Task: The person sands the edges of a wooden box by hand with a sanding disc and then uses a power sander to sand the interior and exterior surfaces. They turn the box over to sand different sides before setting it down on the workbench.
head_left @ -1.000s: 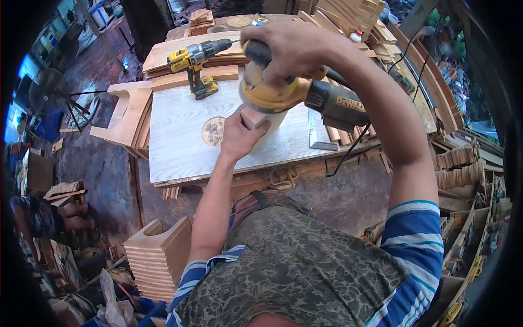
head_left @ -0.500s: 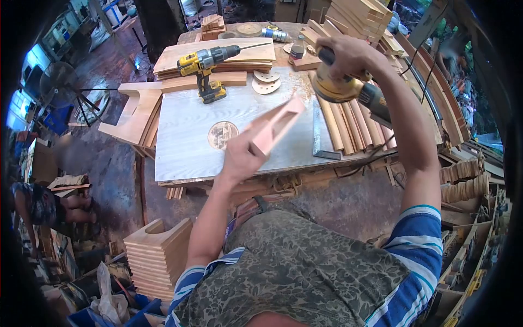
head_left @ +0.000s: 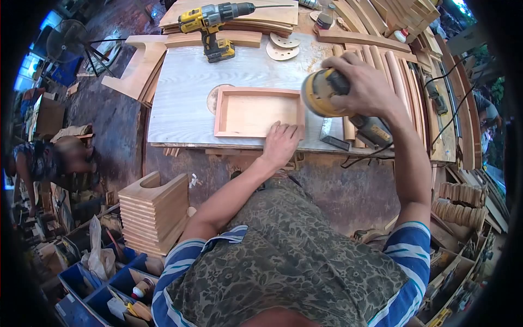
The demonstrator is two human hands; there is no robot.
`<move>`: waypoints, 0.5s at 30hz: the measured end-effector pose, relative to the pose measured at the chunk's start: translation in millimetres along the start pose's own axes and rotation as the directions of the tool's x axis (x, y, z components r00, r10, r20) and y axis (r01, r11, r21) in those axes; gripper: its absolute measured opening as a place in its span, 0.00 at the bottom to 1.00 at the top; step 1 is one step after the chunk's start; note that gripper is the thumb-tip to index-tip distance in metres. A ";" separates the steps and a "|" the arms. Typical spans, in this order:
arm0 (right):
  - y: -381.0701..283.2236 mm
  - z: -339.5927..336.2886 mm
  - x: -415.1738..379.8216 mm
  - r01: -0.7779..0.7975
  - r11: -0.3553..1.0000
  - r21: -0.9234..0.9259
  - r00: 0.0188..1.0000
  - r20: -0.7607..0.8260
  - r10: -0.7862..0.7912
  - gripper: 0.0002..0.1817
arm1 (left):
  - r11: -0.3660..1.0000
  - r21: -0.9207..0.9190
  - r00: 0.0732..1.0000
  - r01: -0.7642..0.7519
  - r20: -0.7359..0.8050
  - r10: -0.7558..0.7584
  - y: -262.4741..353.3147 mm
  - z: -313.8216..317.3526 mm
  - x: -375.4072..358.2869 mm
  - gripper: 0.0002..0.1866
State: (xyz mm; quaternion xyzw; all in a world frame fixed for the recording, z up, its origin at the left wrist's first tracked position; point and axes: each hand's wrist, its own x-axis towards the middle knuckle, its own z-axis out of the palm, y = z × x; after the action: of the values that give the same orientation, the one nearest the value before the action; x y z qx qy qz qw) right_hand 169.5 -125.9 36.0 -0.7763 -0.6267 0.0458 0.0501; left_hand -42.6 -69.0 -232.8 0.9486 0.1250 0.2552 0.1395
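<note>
A shallow rectangular wooden tray (head_left: 245, 113) lies flat on the grey work board (head_left: 177, 103), its hollow side facing up. My left hand (head_left: 282, 143) grips its near right corner, with fingers bent over the rim. In my right hand (head_left: 370, 90) is a yellow and black random orbital sander (head_left: 318, 94), held up and tilted just right of the tray, its pad side turned toward the tray. A round sanding disc (head_left: 213, 100) is partly covered by the tray's left side.
A yellow cordless drill (head_left: 210, 27) stands behind, beside perforated sanding discs (head_left: 283, 52). Rounded wooden strips (head_left: 389, 71) and a metal square (head_left: 332, 139) lie to the right. A black cable (head_left: 368, 155) hangs by the front edge. Cut panels (head_left: 147, 212) are stacked lower left.
The tray has gone from raised and tilted in my left hand to flat on the board. My right hand has brought the sander down and closer to the tray.
</note>
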 end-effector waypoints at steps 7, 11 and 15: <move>-39.7 54.3 47.4 0.219 0.975 0.028 0.971 0.089 -0.221 0.36 | 0.996 -0.042 0.982 0.074 -0.170 -0.080 -14.4 -43.1 -55.8 0.19; -68.8 74.2 63.9 0.273 0.960 0.057 0.938 0.206 -0.279 0.35 | 0.928 0.057 0.903 0.369 -0.261 -0.343 -39.4 -84.4 -83.0 0.25; -86.2 92.4 70.6 0.281 0.959 0.018 0.926 0.258 -0.276 0.38 | 0.894 0.066 0.876 0.444 -0.242 -0.418 -54.9 -100.1 -84.1 0.27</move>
State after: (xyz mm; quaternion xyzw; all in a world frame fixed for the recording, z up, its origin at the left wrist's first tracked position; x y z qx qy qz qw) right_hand 88.4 -37.0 -44.4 -0.6673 -0.7321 0.1329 -0.0333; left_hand -174.2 -23.8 -205.6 0.8689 0.3630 0.3138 0.1212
